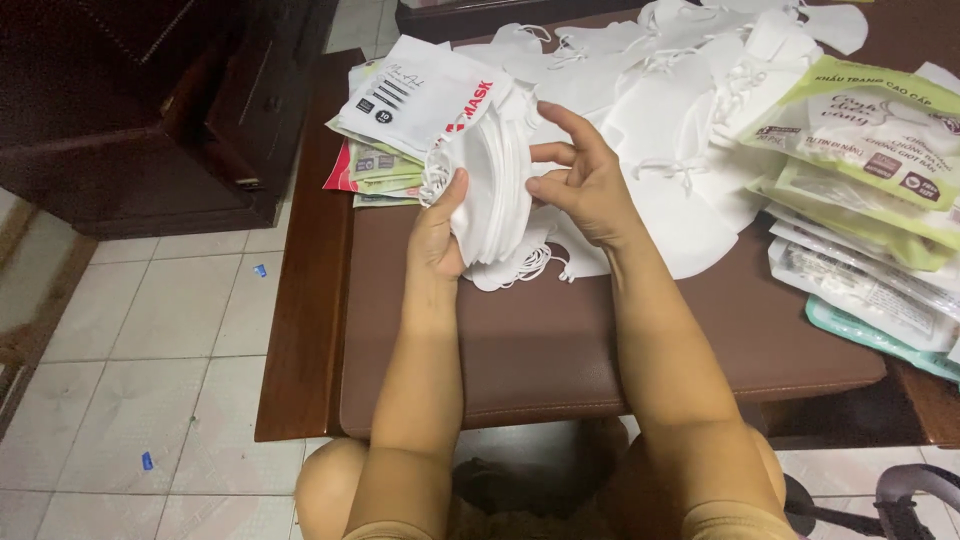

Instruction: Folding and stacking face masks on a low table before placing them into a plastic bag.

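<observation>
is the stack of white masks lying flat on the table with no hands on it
No, both the left hand and the right hand hold the stack of white masks up on edge above the brown table.

Floor [170, 310]: pale square tiles, grey grout, two small blue scraps lying on it | Table [300, 330]: dark brown wood, brown padded top | Cabinet [150, 110]: dark wood, upper left, standing on the tiles just beside the table | Light: soft, even, no hard shadows

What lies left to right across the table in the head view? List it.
Packet stack → left hand → mask stack → right hand → loose masks → green packets.
</observation>
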